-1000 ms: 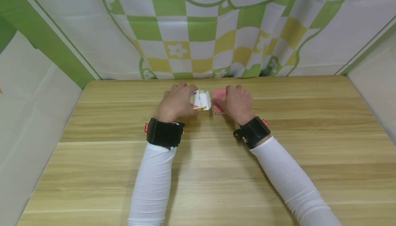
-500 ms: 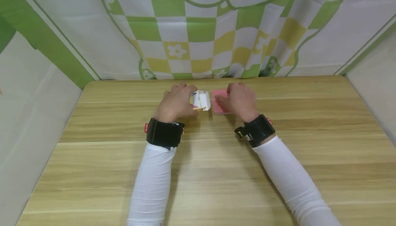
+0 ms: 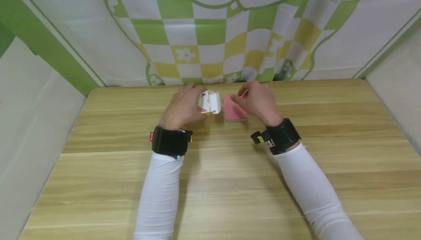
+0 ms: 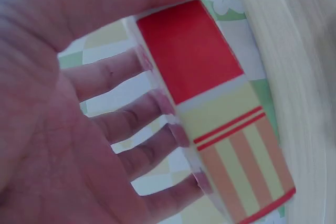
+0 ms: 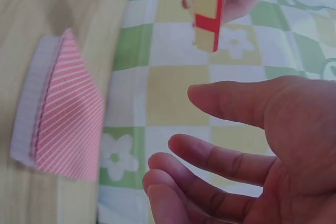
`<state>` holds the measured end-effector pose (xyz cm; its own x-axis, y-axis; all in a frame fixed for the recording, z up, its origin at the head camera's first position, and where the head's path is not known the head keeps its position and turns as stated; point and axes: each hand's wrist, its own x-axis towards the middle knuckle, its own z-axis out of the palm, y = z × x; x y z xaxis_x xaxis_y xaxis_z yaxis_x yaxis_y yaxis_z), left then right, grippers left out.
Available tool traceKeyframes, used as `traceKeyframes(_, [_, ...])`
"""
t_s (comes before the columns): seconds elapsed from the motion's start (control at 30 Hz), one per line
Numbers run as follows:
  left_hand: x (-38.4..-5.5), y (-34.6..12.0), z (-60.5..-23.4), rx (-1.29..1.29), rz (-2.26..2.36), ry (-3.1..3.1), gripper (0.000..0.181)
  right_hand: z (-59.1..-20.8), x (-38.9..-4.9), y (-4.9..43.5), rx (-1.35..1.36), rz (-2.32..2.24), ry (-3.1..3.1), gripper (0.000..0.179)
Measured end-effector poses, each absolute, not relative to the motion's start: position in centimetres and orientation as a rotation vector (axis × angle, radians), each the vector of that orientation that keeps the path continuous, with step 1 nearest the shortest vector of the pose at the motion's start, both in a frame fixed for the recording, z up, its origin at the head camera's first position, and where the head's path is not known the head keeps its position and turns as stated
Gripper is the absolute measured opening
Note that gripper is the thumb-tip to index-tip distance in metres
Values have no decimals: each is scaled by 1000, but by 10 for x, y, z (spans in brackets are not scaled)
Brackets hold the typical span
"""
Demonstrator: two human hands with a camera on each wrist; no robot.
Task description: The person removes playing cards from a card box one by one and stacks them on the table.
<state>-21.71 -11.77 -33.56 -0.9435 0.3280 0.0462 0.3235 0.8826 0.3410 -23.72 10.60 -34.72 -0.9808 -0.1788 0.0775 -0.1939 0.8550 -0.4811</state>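
My left hand [image 3: 185, 105] grips a playing card box [image 3: 214, 102], its open white flap end facing right. In the left wrist view the box's narrow side [image 4: 210, 93], red with yellow and orange stripes, sits between the thumb above and the fingertips behind. A deck of playing cards [image 3: 235, 109] lies squared on the table, red patterned back up, just right of the box. My right hand [image 3: 261, 103] is over the deck's right side. The right wrist view shows its fingers [image 5: 205, 182] loosely bent, holding nothing, apart from the deck [image 5: 73, 119].
The wooden table [image 3: 217, 189] ends just beyond the deck and the hands. Behind that far edge hangs a green, white and yellow checked curtain [image 3: 210, 31]. Black straps with cameras are on both wrists, over white sleeves [image 3: 161, 192].
My right hand has let go of the deck and drawn back up and to the right, uncovering more of the cards. The left hand keeps hold of the box, nearly still.
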Motion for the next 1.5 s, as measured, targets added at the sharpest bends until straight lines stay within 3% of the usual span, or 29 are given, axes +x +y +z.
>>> traceKeyframes(0.23, [-219, -126, -336, 564, 760, 2993, 79, -335, -232, 103, 368, 851, -2975, 33])
traceKeyframes(0.53, [-218, -128, -338, 428, 929, 2926, 84, -334, -228, 105, 417, 866, -2959, 32])
traceKeyframes(0.83, [-218, -125, -344, 264, 853, 2976, 83, -338, -231, 107, 404, 869, -2976, 36])
traceKeyframes(1.07, [-218, -111, -345, 35, 684, 3001, 93, -348, -236, 108, 347, 808, -2979, 39])
traceKeyframes(1.23, [-216, -106, -342, -16, 686, 2996, 94, -363, -238, 102, 260, 704, -2994, 52])
traceKeyframes(1.5, [-214, -104, -335, -48, 745, 3001, 88, -377, -242, 97, 112, 464, -3146, 97])
